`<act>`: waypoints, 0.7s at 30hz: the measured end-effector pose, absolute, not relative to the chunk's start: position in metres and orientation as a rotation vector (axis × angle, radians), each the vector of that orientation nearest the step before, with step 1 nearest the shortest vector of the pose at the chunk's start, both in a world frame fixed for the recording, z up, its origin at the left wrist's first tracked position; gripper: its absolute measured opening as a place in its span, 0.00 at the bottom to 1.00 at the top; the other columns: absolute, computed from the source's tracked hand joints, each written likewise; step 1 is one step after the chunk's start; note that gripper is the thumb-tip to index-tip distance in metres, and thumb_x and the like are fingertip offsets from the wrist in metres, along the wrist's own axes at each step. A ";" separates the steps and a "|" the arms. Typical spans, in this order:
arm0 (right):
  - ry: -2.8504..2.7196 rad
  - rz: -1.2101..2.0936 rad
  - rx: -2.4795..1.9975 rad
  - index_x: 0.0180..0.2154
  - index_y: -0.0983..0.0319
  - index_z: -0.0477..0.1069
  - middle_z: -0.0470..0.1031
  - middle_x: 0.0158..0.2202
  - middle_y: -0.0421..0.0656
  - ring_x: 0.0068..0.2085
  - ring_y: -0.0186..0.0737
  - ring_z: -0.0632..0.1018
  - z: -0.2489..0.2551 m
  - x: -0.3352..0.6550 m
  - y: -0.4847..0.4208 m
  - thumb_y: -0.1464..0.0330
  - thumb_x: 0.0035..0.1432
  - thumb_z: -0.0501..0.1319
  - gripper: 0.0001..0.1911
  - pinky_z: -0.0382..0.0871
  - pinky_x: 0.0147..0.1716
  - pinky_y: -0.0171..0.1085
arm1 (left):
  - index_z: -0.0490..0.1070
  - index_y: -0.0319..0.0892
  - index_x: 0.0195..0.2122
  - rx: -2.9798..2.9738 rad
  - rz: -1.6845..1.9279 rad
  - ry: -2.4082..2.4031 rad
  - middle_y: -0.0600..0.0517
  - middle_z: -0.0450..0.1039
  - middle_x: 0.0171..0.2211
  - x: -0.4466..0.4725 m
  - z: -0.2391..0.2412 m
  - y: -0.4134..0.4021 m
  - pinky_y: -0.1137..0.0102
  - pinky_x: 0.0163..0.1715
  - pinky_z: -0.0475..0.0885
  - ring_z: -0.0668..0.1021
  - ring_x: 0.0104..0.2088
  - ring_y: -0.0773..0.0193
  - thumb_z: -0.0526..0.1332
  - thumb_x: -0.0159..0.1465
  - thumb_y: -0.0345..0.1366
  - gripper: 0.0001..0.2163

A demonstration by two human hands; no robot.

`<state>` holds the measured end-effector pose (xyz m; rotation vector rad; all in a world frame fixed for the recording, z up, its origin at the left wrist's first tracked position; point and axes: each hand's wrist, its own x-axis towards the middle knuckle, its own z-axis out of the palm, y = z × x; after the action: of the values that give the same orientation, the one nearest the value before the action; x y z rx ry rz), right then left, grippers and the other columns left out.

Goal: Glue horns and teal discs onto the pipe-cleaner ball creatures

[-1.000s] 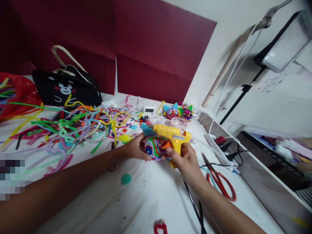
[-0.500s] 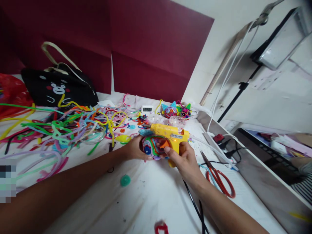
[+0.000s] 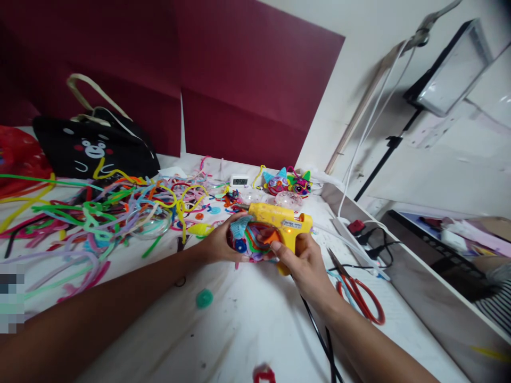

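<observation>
My left hand (image 3: 219,243) grips a round, many-coloured pipe-cleaner ball (image 3: 248,240) with a blue ear, just above the white table (image 3: 239,330). My right hand (image 3: 306,264) is wrapped round the handle of a yellow glue gun (image 3: 279,219), finger on the orange trigger. The gun's nozzle points left over the top of the ball, close to the blue ear. A black cord (image 3: 317,335) runs from the gun towards me.
A heap of coloured pipe cleaners (image 3: 99,213) covers the table's left. Behind lie a black bear bag (image 3: 91,149), a small clock (image 3: 239,181) and two finished pipe-cleaner heads (image 3: 289,182). Red-handled scissors (image 3: 357,295) lie at the right, a green disc (image 3: 204,298) in front.
The ball has turned slightly in my left hand, and the blue ear now sits lower under the nozzle. Both hands stay in the same spot.
</observation>
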<state>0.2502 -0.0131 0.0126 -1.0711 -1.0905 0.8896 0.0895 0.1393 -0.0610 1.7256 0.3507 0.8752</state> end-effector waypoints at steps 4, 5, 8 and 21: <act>-1.121 0.872 -1.077 0.42 0.60 0.65 0.76 0.38 0.43 0.30 0.37 0.78 0.020 0.253 -0.017 0.59 0.52 0.68 0.20 0.75 0.30 0.37 | 0.62 0.45 0.59 1.594 0.902 0.207 0.41 0.68 0.58 0.090 -0.060 0.138 0.58 0.51 0.72 0.73 0.56 0.44 0.77 0.39 0.34 0.44; -1.129 0.866 -1.066 0.42 0.60 0.65 0.76 0.38 0.43 0.29 0.38 0.78 0.023 0.254 -0.018 0.60 0.52 0.68 0.19 0.75 0.28 0.37 | 0.61 0.45 0.60 1.552 0.867 0.181 0.41 0.69 0.58 0.090 -0.056 0.135 0.57 0.51 0.72 0.73 0.56 0.44 0.77 0.41 0.34 0.44; -1.192 0.836 -1.020 0.41 0.60 0.67 0.76 0.37 0.44 0.31 0.39 0.79 0.031 0.258 -0.023 0.61 0.54 0.67 0.16 0.75 0.26 0.36 | 0.61 0.43 0.61 1.458 0.675 0.170 0.40 0.72 0.55 0.087 -0.044 0.124 0.57 0.52 0.72 0.74 0.55 0.44 0.75 0.47 0.34 0.40; -1.317 0.727 -1.147 0.44 0.60 0.65 0.77 0.32 0.42 0.27 0.35 0.78 0.038 0.276 -0.036 0.63 0.57 0.66 0.16 0.70 0.22 0.32 | 0.59 0.46 0.61 1.577 0.821 0.249 0.40 0.64 0.62 0.083 -0.067 0.127 0.53 0.59 0.66 0.68 0.60 0.43 0.77 0.42 0.34 0.45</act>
<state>0.2757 -0.0358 0.0381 -1.1468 -1.3174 0.7271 0.0835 0.1271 -0.0666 1.5774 0.2493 0.8212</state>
